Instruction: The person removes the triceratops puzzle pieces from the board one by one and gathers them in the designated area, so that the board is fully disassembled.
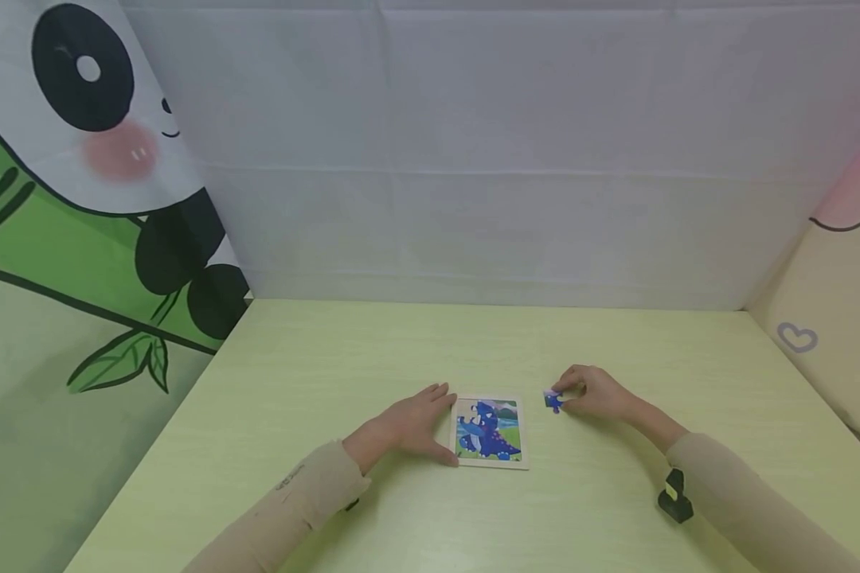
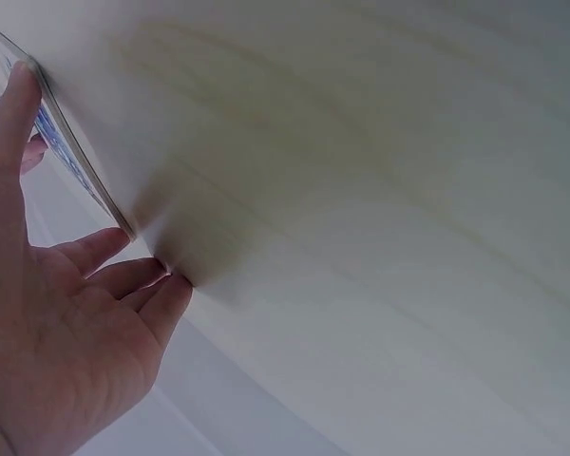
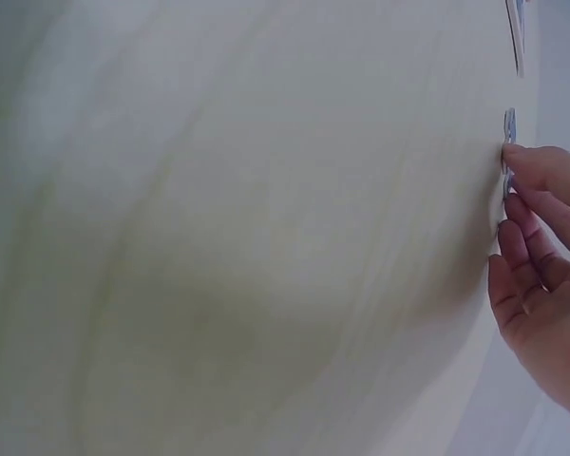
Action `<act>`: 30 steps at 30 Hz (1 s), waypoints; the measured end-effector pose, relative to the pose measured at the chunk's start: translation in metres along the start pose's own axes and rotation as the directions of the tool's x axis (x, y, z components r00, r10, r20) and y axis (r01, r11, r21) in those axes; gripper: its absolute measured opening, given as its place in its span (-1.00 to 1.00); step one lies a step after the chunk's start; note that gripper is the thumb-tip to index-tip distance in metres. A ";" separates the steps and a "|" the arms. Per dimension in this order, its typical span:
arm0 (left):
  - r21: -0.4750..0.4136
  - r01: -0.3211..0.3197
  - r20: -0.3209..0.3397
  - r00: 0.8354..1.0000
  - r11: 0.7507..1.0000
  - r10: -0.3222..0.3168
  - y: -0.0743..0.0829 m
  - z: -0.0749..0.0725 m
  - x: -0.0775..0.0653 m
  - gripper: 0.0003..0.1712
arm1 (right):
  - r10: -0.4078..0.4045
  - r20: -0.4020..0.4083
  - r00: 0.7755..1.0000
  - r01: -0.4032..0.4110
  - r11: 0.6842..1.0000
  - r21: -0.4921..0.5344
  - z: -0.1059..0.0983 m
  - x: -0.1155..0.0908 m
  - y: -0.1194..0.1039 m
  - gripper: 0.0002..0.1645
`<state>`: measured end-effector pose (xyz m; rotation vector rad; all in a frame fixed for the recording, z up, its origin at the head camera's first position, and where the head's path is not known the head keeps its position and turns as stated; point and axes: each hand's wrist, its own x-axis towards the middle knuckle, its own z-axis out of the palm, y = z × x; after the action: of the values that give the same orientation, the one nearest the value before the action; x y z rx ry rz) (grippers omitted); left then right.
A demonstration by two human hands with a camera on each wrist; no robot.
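A square jigsaw puzzle in a pale tray shows a blue dinosaur; its upper left has a bare, piece-shaped gap. My left hand rests at the tray's left edge, fingers spread, thumb by the lower corner and index finger by the upper one. In the left wrist view the tray is seen edge-on beside the left hand. To the right of the tray, my right hand pinches a blue puzzle piece between thumb and finger, close to the table. That piece appears edge-on in the right wrist view.
The pale yellow table carries the tray and runs back to a white cloth wall. Printed side panels stand left and right, the left one with a cartoon panda. A small black device sits at the right wrist.
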<state>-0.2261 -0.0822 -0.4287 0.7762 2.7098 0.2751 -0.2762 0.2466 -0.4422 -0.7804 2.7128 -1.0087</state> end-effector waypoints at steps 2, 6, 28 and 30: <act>0.001 0.000 -0.001 1.000 1.000 0.000 0.000 0.000 -0.001 0.18 | 0.007 0.001 1.000 -0.007 1.000 -0.005 0.000 0.000 -0.002 -0.71; -0.001 -0.002 -0.002 1.000 1.000 0.002 -0.001 0.000 -0.001 0.18 | 0.013 0.002 1.000 -0.013 1.000 -0.011 0.000 0.000 -0.003 -0.70; -0.017 -0.006 0.004 1.000 1.000 0.006 -0.001 -0.002 -0.006 0.18 | -0.002 0.039 0.999 0.001 1.000 0.024 -0.003 0.009 -0.022 -0.67; -0.015 -0.003 0.006 1.000 1.000 0.003 -0.001 -0.003 -0.006 0.18 | -0.016 0.036 0.999 0.015 1.000 0.025 0.000 0.013 -0.028 -0.65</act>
<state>-0.2227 -0.0873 -0.4247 0.7755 2.6977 0.2934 -0.2753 0.2220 -0.4235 -0.8092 2.6628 -1.0198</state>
